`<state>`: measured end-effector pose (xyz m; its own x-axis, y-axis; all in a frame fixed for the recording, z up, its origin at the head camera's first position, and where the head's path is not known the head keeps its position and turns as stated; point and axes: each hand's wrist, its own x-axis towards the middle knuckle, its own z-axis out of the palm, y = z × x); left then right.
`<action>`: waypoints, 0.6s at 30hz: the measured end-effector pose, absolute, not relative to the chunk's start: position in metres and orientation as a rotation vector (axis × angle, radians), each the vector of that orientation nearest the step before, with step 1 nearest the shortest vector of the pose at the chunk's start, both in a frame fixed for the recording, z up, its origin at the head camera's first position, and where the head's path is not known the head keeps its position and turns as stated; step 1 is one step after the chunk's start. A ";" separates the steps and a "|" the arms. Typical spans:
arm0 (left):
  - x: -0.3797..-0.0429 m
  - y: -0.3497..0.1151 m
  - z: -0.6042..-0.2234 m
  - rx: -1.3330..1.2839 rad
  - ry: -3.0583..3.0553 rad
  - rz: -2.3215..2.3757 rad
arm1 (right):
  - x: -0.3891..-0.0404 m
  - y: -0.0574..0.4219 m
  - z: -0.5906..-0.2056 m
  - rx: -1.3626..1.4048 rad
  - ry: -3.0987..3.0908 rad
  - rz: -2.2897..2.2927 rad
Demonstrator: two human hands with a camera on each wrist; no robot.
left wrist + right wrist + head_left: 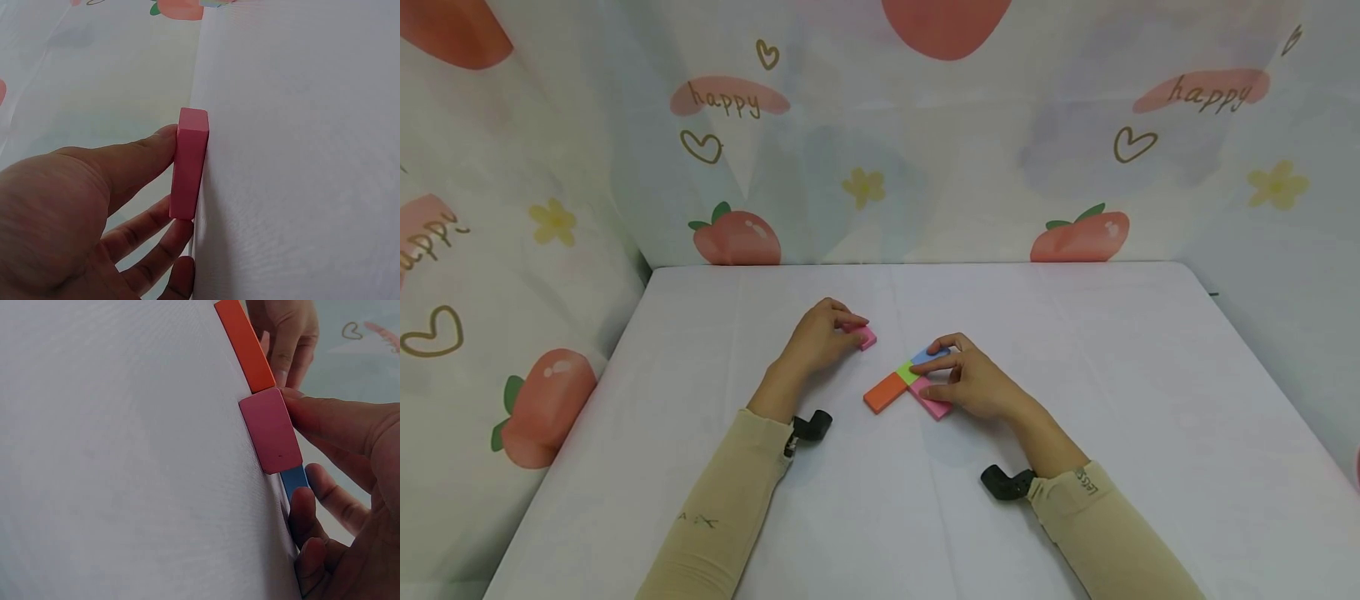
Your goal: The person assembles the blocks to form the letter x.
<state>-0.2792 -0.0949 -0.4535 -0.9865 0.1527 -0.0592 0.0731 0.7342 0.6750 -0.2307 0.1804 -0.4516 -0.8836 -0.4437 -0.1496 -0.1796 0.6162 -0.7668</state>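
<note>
My left hand point(820, 337) pinches a pink block point(189, 165) at the table surface, thumb on one face and fingers behind it. To its right, several flat blocks lie edge to edge: an orange block point(885, 392), a small lime-green one point(907, 373) and a blue one point(922, 356) form a slanting row. A second pink block point(272, 431) branches off that row toward the near side. My right hand point(973, 379) rests over this group, thumb on the pink block, index fingertip at the green and another finger on the blue. The hand covers part of the blue block.
A white cloth point(1120, 375) covers the table. Behind and to the left hang pale curtains point(925, 183) printed with fruit, flowers and hearts. Each sleeved wrist carries a black camera, one on the left point(812, 426) and one on the right point(1006, 483).
</note>
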 end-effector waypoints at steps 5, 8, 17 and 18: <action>-0.279 -0.095 -0.454 0.200 2.824 1.093 | -0.230 0.180 -0.451 -0.496 2.514 -1.146; -0.279 -0.095 -0.453 0.207 2.828 1.089 | -0.230 0.180 -0.452 -0.493 2.511 -1.153; -0.279 -0.095 -0.451 0.232 2.816 1.090 | -0.231 0.181 -0.453 -0.517 2.523 -1.144; -0.279 -0.095 -0.451 0.239 2.814 1.090 | -0.232 0.181 -0.453 -0.522 2.521 -1.145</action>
<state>-0.2786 -0.0951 -0.4512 -0.9811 0.1873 -0.0491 0.1054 0.7292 0.6761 -0.2315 0.1809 -0.4532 -0.8812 -0.4520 -0.1384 -0.1933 0.6117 -0.7671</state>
